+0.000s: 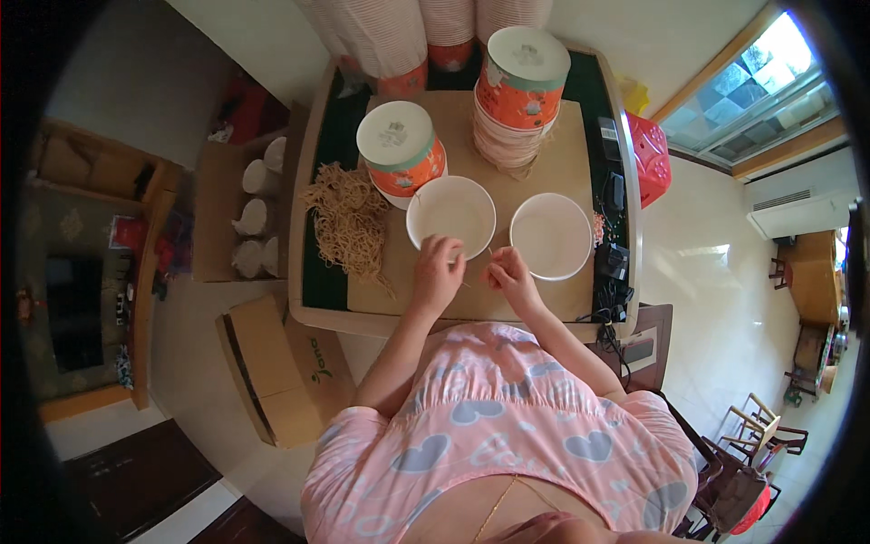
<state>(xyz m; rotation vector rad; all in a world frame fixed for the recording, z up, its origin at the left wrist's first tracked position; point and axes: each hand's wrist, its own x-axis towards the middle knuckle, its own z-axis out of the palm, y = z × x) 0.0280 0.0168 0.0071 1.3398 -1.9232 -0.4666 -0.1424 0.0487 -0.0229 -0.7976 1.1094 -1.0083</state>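
Note:
Two white paper buckets stand mouth up near the table's front: a left bucket (pixel 451 216) and a right bucket (pixel 552 236). My left hand (pixel 439 274) is closed in a pinch at the left bucket's near rim. Close by, between the two buckets, my right hand (pixel 513 279) is closed with its fingertips together. A thin pale strand shows at the fingertips of both hands; it looks like string, though most of it is hidden. Left of the buckets lies a tangled heap of tan strings (pixel 349 222).
Behind stand an upside-down orange bucket (pixel 403 150) and a taller orange stack (pixel 521 86) with strings draped low around it. Tall stacks of buckets (pixel 372 41) line the back. Black adapters (pixel 613 263) lie along the right edge. A cardboard box (pixel 245 208) holding white buckets stands left.

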